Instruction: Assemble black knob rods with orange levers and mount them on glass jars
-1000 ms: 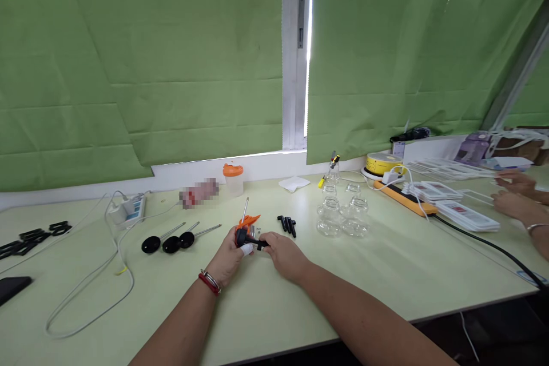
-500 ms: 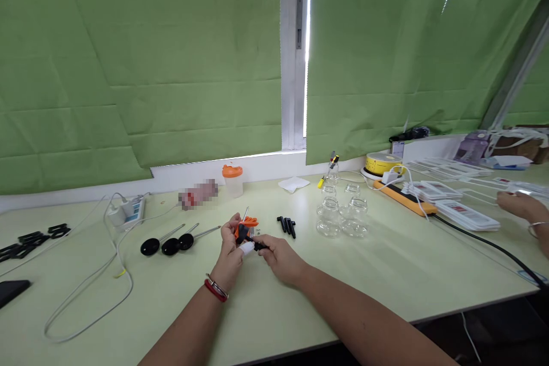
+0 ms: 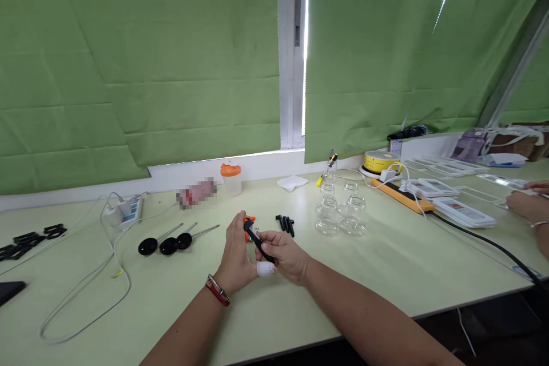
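Observation:
My right hand (image 3: 285, 254) is closed around a black plastic handle-like piece (image 3: 261, 245), which slants up to the left and has a wider block at its upper end. My left hand (image 3: 237, 257) is open beside it, fingers stretched upward and thumb apart, with a white covering (image 3: 266, 268) on the thumb tip. The left fingertips are close to the block; whether they touch it I cannot tell. Behind the hands lie small orange parts (image 3: 250, 219), partly hidden. Several short black handles (image 3: 286, 224) lie just beyond my right hand.
Black discs with metal rods (image 3: 184, 241) lie left, near a white cable (image 3: 128, 291) and power strip (image 3: 136, 211). Clear glass jars (image 3: 355, 217) stand right, before an orange power strip (image 3: 403, 197). Another person's hand (image 3: 529, 204) is at far right. An orange-lidded cup (image 3: 231, 180) stands behind.
My left hand has opened, its thumb spreading away from the fingers. The black piece is now tilted upright in my right hand. A thin metal rod above the left fingers no longer shows.

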Demonstrator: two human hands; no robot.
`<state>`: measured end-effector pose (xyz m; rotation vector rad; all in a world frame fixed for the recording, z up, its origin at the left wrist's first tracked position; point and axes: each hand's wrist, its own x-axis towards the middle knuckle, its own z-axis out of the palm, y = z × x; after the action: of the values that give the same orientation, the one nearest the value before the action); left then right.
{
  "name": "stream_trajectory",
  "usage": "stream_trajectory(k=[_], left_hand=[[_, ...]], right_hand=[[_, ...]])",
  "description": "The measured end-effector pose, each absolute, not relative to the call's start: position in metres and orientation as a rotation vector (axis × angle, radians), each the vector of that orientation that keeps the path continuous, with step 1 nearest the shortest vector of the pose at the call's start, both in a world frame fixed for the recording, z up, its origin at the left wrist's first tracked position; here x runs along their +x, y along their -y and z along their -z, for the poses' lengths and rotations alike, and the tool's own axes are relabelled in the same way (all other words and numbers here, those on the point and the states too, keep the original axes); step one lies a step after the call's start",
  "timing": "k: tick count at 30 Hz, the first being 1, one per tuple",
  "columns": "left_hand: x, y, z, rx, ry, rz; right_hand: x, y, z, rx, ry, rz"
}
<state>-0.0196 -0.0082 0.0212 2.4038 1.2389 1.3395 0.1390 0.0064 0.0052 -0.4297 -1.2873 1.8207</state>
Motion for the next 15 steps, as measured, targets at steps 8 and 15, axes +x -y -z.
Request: stream_trajectory(k=[8, 15], left_hand=[[-0.0123, 0.0108, -0.0214, 2.553, -1.435, -1.219], [-0.0106, 0.0126, -0.0225, 2.654, -1.405, -1.158]], right_hand=[[0.1374, -0.0085, -0.0023, -0.424, 1.312, -1.784], [0.1368, -0.0078, 0.0, -0.408, 1.327, -1.84]])
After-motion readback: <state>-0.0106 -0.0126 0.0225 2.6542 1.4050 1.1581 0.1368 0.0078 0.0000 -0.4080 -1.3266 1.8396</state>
